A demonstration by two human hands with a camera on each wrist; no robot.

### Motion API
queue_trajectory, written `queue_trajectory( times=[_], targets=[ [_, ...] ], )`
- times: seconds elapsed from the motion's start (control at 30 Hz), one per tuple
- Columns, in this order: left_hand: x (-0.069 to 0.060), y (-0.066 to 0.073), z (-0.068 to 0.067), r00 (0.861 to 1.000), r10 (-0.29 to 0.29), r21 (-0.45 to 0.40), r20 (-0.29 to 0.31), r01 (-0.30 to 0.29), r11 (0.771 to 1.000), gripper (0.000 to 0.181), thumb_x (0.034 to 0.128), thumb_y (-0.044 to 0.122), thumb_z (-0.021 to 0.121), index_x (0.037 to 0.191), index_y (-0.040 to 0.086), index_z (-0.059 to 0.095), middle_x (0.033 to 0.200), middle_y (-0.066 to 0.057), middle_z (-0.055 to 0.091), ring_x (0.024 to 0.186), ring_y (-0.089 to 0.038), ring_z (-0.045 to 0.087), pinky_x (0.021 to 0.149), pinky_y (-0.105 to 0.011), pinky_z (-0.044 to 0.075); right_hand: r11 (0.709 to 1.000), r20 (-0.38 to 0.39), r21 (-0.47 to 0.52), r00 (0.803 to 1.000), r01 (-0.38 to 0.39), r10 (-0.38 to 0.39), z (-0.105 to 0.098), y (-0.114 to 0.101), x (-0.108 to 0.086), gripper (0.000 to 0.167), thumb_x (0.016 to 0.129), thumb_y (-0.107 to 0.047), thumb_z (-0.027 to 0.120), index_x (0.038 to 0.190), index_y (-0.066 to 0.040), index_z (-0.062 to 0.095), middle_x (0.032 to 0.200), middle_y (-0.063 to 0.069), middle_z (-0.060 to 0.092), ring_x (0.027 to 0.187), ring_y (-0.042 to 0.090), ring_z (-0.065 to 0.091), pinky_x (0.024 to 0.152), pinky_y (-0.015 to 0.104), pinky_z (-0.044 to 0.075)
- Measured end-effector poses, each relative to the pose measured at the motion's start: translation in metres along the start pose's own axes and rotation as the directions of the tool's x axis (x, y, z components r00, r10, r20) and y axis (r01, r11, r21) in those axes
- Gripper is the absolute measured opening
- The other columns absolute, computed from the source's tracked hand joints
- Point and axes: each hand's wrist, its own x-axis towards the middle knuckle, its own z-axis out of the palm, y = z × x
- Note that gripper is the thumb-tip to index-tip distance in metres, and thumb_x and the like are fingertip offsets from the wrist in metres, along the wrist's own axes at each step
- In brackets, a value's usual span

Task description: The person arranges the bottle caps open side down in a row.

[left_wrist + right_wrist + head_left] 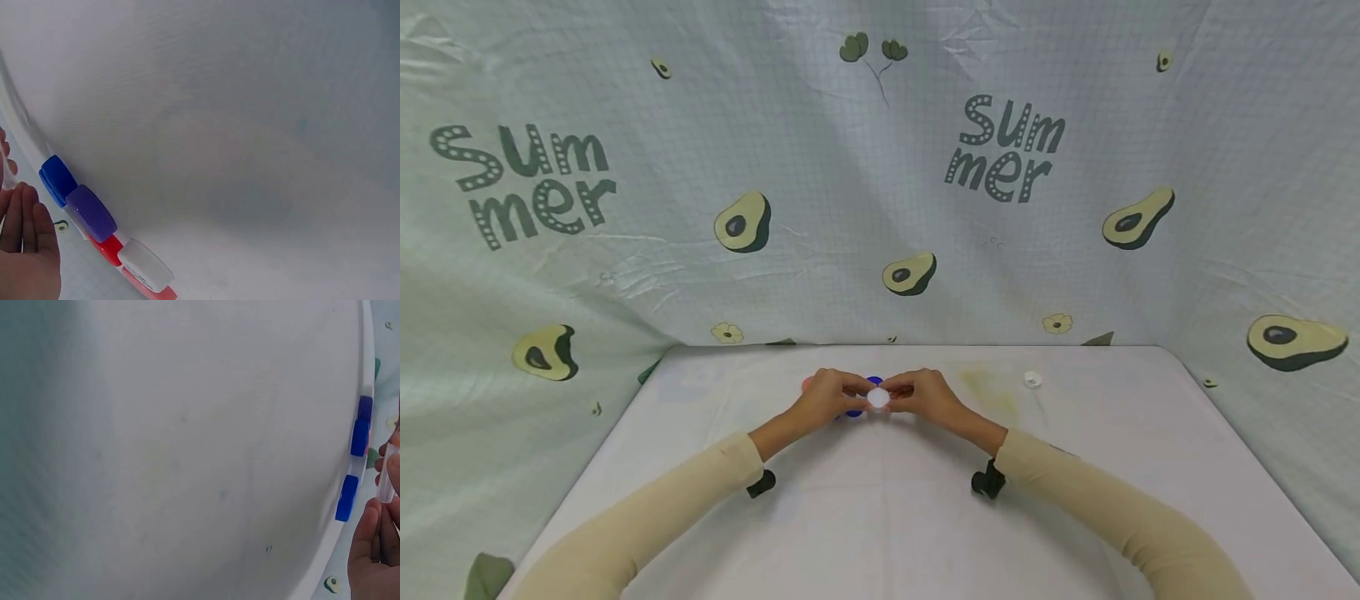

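Note:
Both hands meet over the middle of the table, pinching a small white, partly see-through round cap (878, 398) between them. My left hand (826, 395) grips its left side and my right hand (927, 393) its right side. In the right wrist view the cap (387, 478) shows edge-on as a clear band between the fingertips. Just behind and beside the hands lie blue caps (853, 413) and a red-pink cap (807, 383), partly covered by the fingers. The left wrist view shows a blue cap (58, 178), a purple cap (92, 212), a red cap (106, 249) and a white cap (145, 264).
Another white cap (1032, 380) lies on the table's far right part. The white-covered table (880, 517) ends at a hanging cloth (820, 275) printed with avocados. A yellowish stain (988, 393) marks the cover right of the hands. Black wrist cameras (988, 481) hang below the sleeves.

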Motion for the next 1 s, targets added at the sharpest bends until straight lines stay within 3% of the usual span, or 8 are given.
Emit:
queue_trajectory(
  times=[0.3, 0.6, 1.0],
  targets=[
    [0.004, -0.006, 0.007, 0.999, 0.05, 0.112, -0.002, -0.05, 0.992, 0.028, 0.0811, 0.007, 0.085, 0.106, -0.003, 0.077, 0.097, -0.012, 0.076, 0.086, -0.02, 0.072, 0.073, -0.024, 0.058, 0.996, 0.038, -0.074, 0.998, 0.058, -0.056, 0.002, 0.003, 0.004, 0.031, 0.082, -0.012, 0.085, 0.111, -0.002, 0.078, 0.095, 0.009, 0.078, 0.084, 0.015, 0.073, 0.073, 0.02, 0.057],
    [0.004, -0.004, 0.008, 0.999, 0.019, 0.097, 0.027, -0.021, 0.995, 0.026, 0.0837, 0.005, 0.082, 0.108, -0.003, 0.076, 0.097, -0.012, 0.075, 0.086, -0.017, 0.07, 0.075, -0.026, 0.058, 0.997, 0.061, -0.073, 0.998, -0.004, 0.008, 0.005, 0.005, 0.008, 0.03, 0.084, -0.013, 0.085, 0.112, -0.007, 0.078, 0.085, -0.003, 0.072, 0.075, 0.003, 0.059, 0.068, 0.018, 0.05],
    [0.008, -0.004, 0.01, 1.0, 0.014, 0.123, 0.022, -0.017, 0.992, 0.024, 0.0795, 0.004, 0.086, 0.1, -0.004, 0.077, 0.093, -0.012, 0.076, 0.086, -0.023, 0.072, 0.073, -0.025, 0.057, 0.995, 0.069, -0.065, 0.995, -0.073, 0.078, 0.01, 0.003, 0.01, 0.031, 0.082, -0.012, 0.086, 0.11, -0.004, 0.077, 0.094, 0.003, 0.076, 0.082, 0.006, 0.066, 0.071, 0.019, 0.053]
  ],
)
